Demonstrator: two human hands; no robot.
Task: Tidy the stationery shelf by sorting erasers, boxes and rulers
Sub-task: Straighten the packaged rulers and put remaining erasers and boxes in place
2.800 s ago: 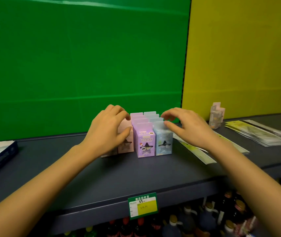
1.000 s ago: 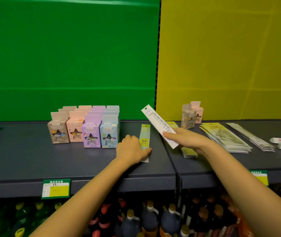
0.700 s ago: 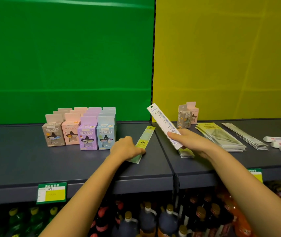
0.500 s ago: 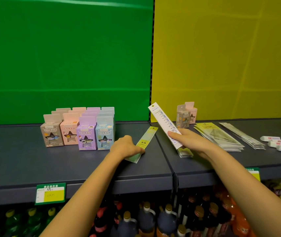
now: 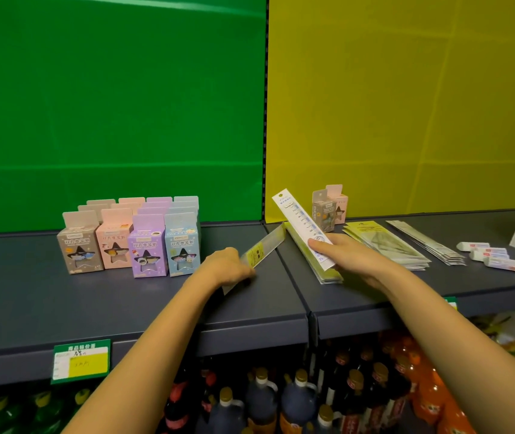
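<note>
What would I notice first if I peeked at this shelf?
Probably the huge green panel and yellow panel behind the shelf. Next, the neat block of pastel boxes standing on its left side. In the middle, the right hand holds a white ruler tilted up, while the left hand grips a yellow-green ruler by its near end.

White ruler (image 5: 303, 227): 1 to 9 are printed along the scale; 15 lower down;
Price tag (image 5: 81, 361): writing cannot be read;
Boxes (image 5: 147, 245): lettering blurred
</note>
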